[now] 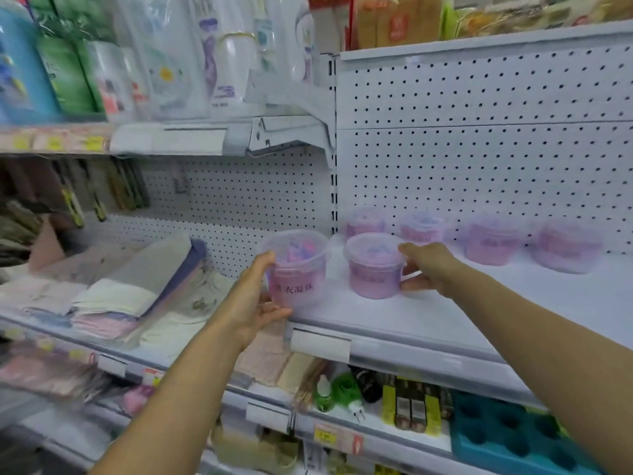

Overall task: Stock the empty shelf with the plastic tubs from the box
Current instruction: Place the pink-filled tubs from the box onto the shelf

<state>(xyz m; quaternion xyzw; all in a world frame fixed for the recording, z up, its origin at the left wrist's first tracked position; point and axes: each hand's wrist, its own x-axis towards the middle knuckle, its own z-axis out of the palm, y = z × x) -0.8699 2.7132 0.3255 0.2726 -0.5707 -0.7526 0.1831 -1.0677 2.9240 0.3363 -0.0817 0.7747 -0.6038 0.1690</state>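
Note:
My left hand (255, 299) grips a clear plastic tub with pink and purple contents (297, 269), held just above the front left corner of the white shelf (445, 313). My right hand (428, 269) holds a second pink tub (371, 267) by its right side; this tub stands on the shelf. Behind it, several more pink tubs stand in a row along the pegboard back, from one tub (364, 222) at the left to another (565, 246) at the right. The box is not in view.
Folded cloths (137, 289) lie on the shelf to the left. Detergent bottles (212, 56) fill the shelf above left. Below are small bottles and a blue tray (513, 437). A white pegboard (479, 149) backs the shelf, with bare shelf surface to the right.

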